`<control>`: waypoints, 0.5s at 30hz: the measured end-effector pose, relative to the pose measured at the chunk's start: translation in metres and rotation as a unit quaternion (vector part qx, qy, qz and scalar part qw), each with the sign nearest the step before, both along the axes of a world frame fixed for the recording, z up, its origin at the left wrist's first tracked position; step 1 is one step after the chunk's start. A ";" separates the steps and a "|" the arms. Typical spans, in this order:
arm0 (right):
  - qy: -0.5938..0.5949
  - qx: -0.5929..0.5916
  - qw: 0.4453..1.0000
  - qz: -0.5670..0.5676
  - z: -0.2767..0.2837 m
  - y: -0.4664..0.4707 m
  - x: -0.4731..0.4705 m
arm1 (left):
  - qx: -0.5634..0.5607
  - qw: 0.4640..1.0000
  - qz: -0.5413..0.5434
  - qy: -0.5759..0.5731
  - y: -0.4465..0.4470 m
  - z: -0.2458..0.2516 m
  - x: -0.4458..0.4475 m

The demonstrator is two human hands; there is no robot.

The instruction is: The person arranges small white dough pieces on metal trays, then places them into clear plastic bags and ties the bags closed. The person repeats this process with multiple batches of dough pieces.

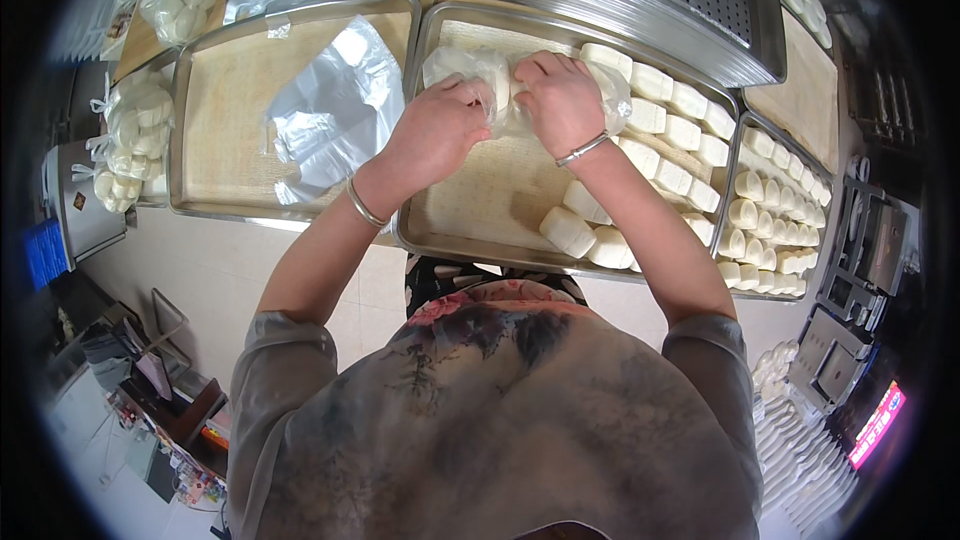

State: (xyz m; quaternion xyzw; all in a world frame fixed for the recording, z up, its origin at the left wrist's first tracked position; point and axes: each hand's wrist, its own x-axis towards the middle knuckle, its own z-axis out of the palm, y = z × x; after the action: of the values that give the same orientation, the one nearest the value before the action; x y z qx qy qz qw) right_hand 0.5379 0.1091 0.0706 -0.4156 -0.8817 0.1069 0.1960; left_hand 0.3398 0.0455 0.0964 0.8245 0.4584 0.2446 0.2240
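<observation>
Over the lined metal tray [480, 199], both hands are at a clear plastic bag [457, 60] with white steamed buns in it. My left hand [439, 131] is closed on the bag's left part, its fingertips partly hidden in the film. My right hand [561, 99] has its fingers curled at the bag's right part, beside a white bun [517, 90]; whether it grips bag or bun is hard to tell. More block-shaped steamed buns [568, 231] stand in rows on the tray's right side. Loose empty plastic bags [337, 105] lie on the neighbouring tray at the left.
Tied bags of buns [139, 120] stand at the far left, another bag [180, 4] behind. A stack of perforated metal trays [615, 7] rises behind the right hand. At the right is another tray of buns [765, 225]. The lined left tray [225, 112] adjoins the middle one.
</observation>
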 end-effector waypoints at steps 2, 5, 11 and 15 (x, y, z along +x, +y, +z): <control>-0.003 0.003 1.000 -0.006 0.000 -0.001 -0.001 | 0.022 1.000 0.002 0.013 -0.001 -0.003 0.000; 0.002 -0.006 1.000 -0.005 0.001 -0.002 0.001 | 0.020 1.000 0.016 -0.007 -0.002 -0.007 -0.002; 0.036 -0.026 0.999 0.013 0.002 -0.004 0.004 | -0.116 0.988 0.090 0.051 0.004 -0.009 -0.004; 0.037 -0.066 0.997 0.031 0.004 -0.010 0.006 | -0.073 0.985 0.154 0.017 0.014 -0.004 0.005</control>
State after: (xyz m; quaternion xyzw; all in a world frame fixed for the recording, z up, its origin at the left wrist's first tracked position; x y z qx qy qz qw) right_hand 0.5436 0.0989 0.0742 -0.3963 -0.8770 0.1866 0.1974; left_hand 0.3444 0.0590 0.0927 0.7297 0.6000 0.2279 0.2357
